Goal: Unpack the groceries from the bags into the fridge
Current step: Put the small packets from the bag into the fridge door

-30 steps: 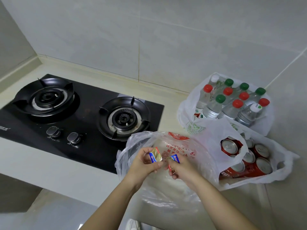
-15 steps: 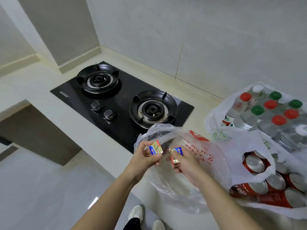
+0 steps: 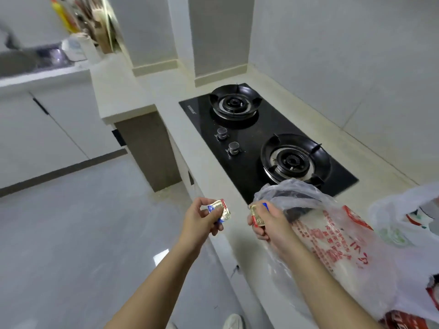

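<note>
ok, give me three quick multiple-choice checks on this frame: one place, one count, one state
1. Where is the red-printed plastic bag? A) on the floor B) in a sink C) on the counter beside the gas hob
2. How many knobs does the hob have? A) one B) two C) four
3. What is the left hand doing? A) pinching a foil packet B) hanging empty C) pressing the counter

Answers: 1 C, the bag lies on the countertop at the near burner. 2 B, two knobs sit between the burners. 3 A, thumb and fingers hold the gold packet in a grip.
</note>
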`<action>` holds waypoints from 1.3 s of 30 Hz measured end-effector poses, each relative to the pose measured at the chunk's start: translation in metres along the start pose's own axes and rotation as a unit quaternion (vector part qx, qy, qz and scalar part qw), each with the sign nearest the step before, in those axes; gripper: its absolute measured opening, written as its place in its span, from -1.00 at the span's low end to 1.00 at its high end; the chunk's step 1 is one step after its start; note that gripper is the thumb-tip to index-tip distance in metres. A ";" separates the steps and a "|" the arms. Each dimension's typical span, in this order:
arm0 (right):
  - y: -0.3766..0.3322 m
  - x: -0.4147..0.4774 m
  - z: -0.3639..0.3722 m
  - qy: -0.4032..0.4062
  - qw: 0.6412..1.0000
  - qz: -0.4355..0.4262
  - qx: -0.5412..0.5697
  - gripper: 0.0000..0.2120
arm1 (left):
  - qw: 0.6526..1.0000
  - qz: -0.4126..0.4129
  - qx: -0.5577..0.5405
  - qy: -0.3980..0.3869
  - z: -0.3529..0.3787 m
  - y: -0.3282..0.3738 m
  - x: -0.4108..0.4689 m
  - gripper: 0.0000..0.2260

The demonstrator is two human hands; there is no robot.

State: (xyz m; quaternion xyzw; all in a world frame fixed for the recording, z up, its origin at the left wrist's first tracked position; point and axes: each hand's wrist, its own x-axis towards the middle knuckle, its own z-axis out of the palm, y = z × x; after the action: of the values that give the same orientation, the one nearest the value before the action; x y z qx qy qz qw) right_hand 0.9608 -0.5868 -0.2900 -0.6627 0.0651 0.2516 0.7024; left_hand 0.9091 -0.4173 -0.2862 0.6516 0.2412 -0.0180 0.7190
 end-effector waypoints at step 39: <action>-0.024 -0.267 0.712 -0.637 0.755 -0.109 -0.110 -0.72 | 0.796 0.182 0.003 0.578 -0.571 0.092 -0.398 -0.95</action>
State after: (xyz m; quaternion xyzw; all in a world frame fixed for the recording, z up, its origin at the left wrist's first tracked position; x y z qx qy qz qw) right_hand 0.5682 0.0277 -0.0738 -0.4243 -0.4984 0.5430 0.5260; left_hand 0.4047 0.0222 -0.0730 0.5752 0.4888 0.4919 0.4338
